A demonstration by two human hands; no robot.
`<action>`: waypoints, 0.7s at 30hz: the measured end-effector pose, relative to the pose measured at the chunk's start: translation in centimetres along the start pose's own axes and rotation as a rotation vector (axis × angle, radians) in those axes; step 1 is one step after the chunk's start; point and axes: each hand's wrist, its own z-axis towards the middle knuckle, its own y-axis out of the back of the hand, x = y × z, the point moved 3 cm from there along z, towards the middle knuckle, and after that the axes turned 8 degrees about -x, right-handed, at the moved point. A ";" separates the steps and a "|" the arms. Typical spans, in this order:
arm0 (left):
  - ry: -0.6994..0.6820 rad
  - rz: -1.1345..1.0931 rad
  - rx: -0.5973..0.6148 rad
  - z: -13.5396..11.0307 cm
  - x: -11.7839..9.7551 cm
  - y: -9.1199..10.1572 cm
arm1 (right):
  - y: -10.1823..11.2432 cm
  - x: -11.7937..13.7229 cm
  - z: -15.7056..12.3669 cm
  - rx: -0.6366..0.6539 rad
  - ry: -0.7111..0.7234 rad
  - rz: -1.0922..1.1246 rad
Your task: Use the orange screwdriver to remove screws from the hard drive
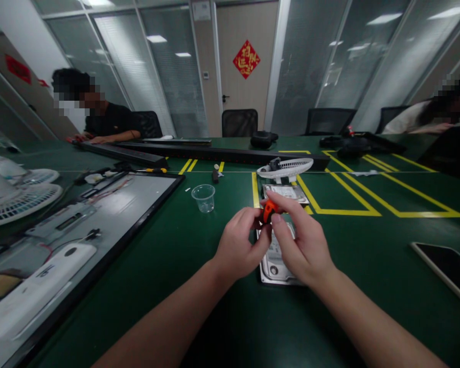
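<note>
My left hand (239, 245) and my right hand (301, 240) meet above the green table, both pinching a small orange and black tool (269, 209) between the fingertips. Directly under the hands lies a silver hard drive (275, 265), partly hidden by them. A second hard drive (285, 192) lies just beyond, near a white fan grille (285, 167).
A clear plastic cup (204, 197) stands left of the hands. A large black-framed panel (99, 214) with parts covers the left side, with white fans (19, 197) beyond. A dark tablet (450, 268) lies at right. Two other people sit at the far side.
</note>
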 end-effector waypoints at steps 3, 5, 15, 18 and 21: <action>0.005 0.002 -0.039 -0.1 0.0 0.1 | 0.0 0.0 0.2 -0.017 0.015 -0.031; 0.011 0.012 -0.062 -0.1 0.1 0.1 | 0.1 0.0 0.3 -0.036 0.025 -0.056; 0.004 -0.013 -0.001 0.1 -0.2 0.1 | 0.1 0.1 0.1 -0.003 0.024 -0.004; -0.001 -0.004 0.010 0.1 -0.2 0.1 | -0.1 0.0 0.1 0.005 0.015 -0.014; 0.006 0.014 -0.035 0.0 -0.1 0.2 | 0.0 -0.1 0.2 -0.023 0.024 -0.045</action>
